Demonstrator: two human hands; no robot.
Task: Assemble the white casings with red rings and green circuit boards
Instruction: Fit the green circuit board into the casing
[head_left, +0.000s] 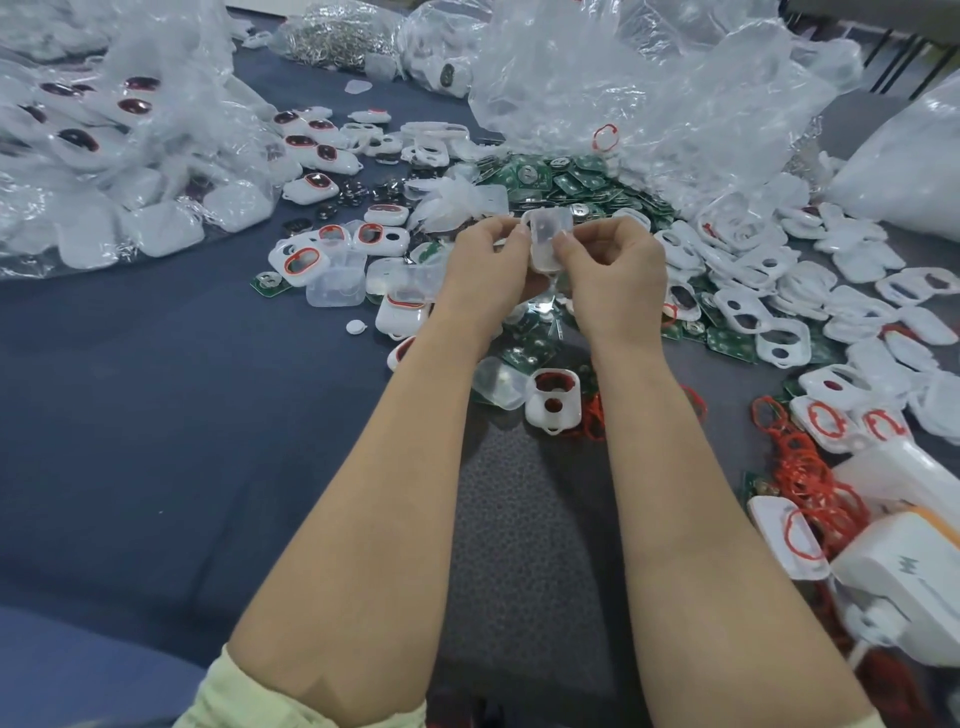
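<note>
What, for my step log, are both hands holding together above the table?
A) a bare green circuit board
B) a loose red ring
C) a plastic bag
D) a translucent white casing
D: the left hand and right hand both pinch the translucent white casing by its edges, raised between them.

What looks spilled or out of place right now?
No damage shows, but green circuit boards spill from under the clear plastic bag, red rings lie tangled at right, and one small white cap sits alone on the blue cloth. Left hand and right hand pinch a white casing.
</note>
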